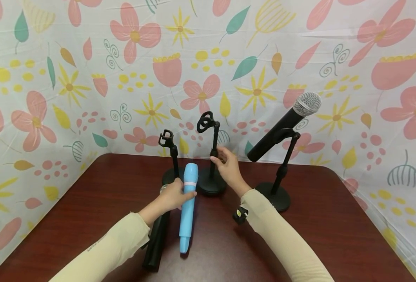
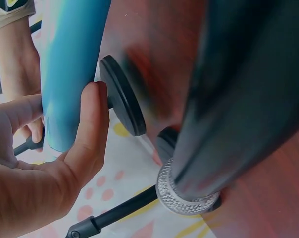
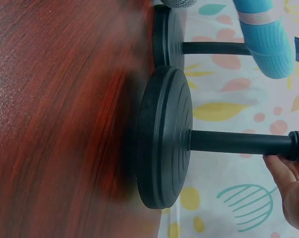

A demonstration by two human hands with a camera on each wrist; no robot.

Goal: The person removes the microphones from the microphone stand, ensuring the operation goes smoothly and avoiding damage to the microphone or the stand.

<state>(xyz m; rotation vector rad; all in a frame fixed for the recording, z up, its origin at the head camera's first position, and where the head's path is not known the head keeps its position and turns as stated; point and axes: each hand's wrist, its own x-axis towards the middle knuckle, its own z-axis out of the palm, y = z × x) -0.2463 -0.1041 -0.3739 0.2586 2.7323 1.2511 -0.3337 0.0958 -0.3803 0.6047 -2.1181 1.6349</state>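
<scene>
Over the table (image 1: 335,235), the left hand (image 1: 173,196) grips the blue microphone (image 1: 188,219) between thumb and fingers; a black microphone (image 1: 157,241) lies just beside it. Behind, the right hand (image 1: 230,168) pinches the middle stand (image 1: 211,185) by its pole, between the left stand (image 1: 174,158) and the right stand (image 1: 282,172), which bears a tilted second microphone (image 1: 269,135).

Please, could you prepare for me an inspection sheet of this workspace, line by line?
Surface: reddish-brown table, slightly glossy.
Job's things: blue microphone, in hand; middle stand, its holder without a microphone.
Clutter: black microphone lying left of the blue one; left stand, no microphone; right stand carrying a tilted microphone.
Hands: left hand holds the blue microphone; right hand grips the middle stand's pole.
Cables: nothing seen.
Surroundings: floral-patterned backdrop behind the table.
</scene>
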